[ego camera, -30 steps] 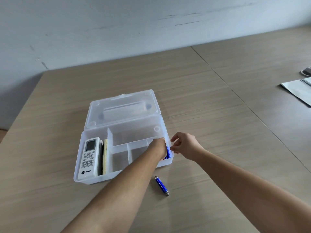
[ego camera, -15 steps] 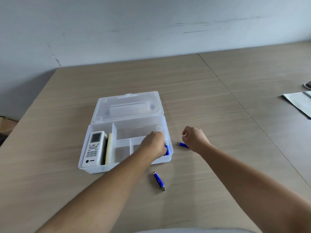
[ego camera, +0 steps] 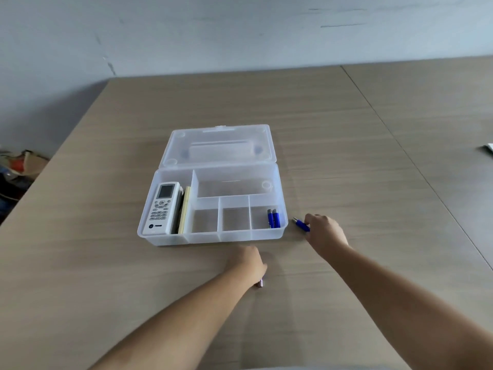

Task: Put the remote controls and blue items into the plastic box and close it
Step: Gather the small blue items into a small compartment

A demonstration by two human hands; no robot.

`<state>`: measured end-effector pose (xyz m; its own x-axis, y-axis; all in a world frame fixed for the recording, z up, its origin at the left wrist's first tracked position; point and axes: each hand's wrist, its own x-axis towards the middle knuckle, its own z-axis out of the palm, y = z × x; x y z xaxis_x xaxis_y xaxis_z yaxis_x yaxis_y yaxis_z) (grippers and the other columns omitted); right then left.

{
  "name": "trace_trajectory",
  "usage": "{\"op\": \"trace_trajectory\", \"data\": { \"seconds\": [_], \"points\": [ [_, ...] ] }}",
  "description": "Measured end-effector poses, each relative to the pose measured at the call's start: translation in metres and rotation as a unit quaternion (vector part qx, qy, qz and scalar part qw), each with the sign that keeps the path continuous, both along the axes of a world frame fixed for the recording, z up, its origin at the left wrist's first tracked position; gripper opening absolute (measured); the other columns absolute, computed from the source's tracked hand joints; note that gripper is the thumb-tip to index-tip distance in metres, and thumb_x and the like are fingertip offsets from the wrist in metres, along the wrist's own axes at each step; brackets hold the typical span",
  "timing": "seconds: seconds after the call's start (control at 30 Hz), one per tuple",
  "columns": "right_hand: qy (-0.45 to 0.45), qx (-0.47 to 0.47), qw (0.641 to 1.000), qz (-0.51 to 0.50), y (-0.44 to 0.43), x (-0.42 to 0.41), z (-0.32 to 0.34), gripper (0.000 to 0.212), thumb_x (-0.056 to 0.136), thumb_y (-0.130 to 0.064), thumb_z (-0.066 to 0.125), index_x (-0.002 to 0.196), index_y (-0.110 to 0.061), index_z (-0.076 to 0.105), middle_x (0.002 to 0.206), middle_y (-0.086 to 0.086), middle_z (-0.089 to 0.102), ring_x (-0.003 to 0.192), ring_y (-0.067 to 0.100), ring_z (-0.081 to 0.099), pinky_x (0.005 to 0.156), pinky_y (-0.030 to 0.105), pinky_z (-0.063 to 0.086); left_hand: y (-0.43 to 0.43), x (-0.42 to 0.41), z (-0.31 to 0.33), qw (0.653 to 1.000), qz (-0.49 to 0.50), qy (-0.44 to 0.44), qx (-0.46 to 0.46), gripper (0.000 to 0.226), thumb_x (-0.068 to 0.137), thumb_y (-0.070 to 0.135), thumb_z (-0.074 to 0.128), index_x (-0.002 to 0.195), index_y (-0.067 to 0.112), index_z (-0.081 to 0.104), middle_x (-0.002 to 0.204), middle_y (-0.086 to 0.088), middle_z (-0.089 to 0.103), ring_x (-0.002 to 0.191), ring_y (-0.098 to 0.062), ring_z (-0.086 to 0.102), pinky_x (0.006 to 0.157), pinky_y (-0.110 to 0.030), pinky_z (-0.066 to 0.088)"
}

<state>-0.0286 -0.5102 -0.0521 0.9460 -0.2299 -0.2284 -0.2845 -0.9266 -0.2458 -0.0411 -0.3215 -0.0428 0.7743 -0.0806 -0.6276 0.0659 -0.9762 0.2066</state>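
Since a moment ago my left hand (ego camera: pixel 249 264) left the box (ego camera: pixel 213 237), now covering a blue pen (ego camera: pixel 261 283) before it, grasp unclear; my right hand (ego camera: pixel 324 232) pinches another (ego camera: pixel 301 224) beside it. Light, stiff, slippery; I'd take mid-barrel.

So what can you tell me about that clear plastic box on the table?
The box is translucent, whitish plastic and sits flat on the wooden table, its hinged lid open and lying back toward the wall. Dividers split it into a long left compartment, a wide rear one and three small front ones. A white remote lies in the left compartment beside a yellowish item. Two blue items lie in the front right compartment. Neither hand touches it.
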Motion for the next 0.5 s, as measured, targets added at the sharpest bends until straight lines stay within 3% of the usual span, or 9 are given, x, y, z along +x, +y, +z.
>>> {"op": "trace_trajectory", "data": {
  "seconds": [0.1, 0.17, 0.23, 0.37, 0.5],
  "points": [
    [-0.02, 0.092, 0.994, -0.049, 0.001, 0.001, 0.007, 0.038, 0.079, -0.003, 0.051, 0.116, -0.013, 0.054, 0.088, 0.011, 0.062, 0.073, 0.026, 0.053, 0.058, 0.029, 0.043, 0.003, 0.0, 0.01, 0.994, 0.018, 0.093, -0.058, 0.022, 0.084, 0.015, 0.05, 0.064, 0.006, 0.052, 0.055, -0.006, 0.053, 0.046, -0.017, 0.052, 0.045, -0.019, 0.042],
    [-0.059, 0.167, 0.982, -0.072, 0.001, 0.006, 0.022, 0.049, 0.076, -0.005, 0.053, 0.122, -0.022, 0.049, 0.082, 0.012, 0.062, 0.069, 0.027, 0.055, 0.055, 0.029, 0.044, 0.005, 0.008, 0.03, 0.979, 0.019, 0.177, -0.099, 0.022, 0.086, 0.011, 0.053, 0.064, 0.006, 0.051, 0.061, -0.009, 0.058, 0.045, -0.013, 0.055, 0.042, -0.018, 0.046],
    [-0.093, 0.226, 0.965, -0.092, 0.002, 0.014, 0.044, 0.059, 0.076, -0.005, 0.056, 0.129, -0.028, 0.044, 0.08, 0.006, 0.058, 0.067, 0.024, 0.053, 0.056, 0.028, 0.045, 0.009, 0.026, 0.058, 0.966, 0.012, 0.209, -0.149, 0.02, 0.089, 0.011, 0.056, 0.07, 0.006, 0.055, 0.067, -0.009, 0.061, 0.044, -0.008, 0.06, 0.044, -0.016, 0.05],
    [-0.133, 0.284, 0.946, -0.078, 0.015, 0.035, 0.085, 0.047, 0.079, -0.005, 0.058, 0.123, -0.021, 0.052, 0.075, -0.005, 0.052, 0.066, 0.017, 0.049, 0.053, 0.024, 0.043, 0.018, 0.067, 0.109, 0.967, 0.038, 0.101, -0.23, 0.012, 0.089, 0.011, 0.059, 0.091, 0.001, 0.065, 0.072, -0.01, 0.068, 0.058, -0.012, 0.066, 0.053, -0.018, 0.057],
    [-0.057, 0.289, 0.956, 0.007, 0.049, 0.047, 0.099, 0.029, 0.092, -0.011, 0.044, 0.118, -0.014, 0.056, 0.078, 0.001, 0.062, 0.063, 0.016, 0.054, 0.049, 0.021, 0.039, 0.027, 0.089, 0.12, 0.966, 0.041, -0.068, -0.245, 0.015, 0.086, 0.014, 0.059, 0.092, 0.004, 0.068, 0.086, -0.013, 0.074, 0.072, -0.018, 0.07, 0.065, -0.028, 0.061]
  ]
}}
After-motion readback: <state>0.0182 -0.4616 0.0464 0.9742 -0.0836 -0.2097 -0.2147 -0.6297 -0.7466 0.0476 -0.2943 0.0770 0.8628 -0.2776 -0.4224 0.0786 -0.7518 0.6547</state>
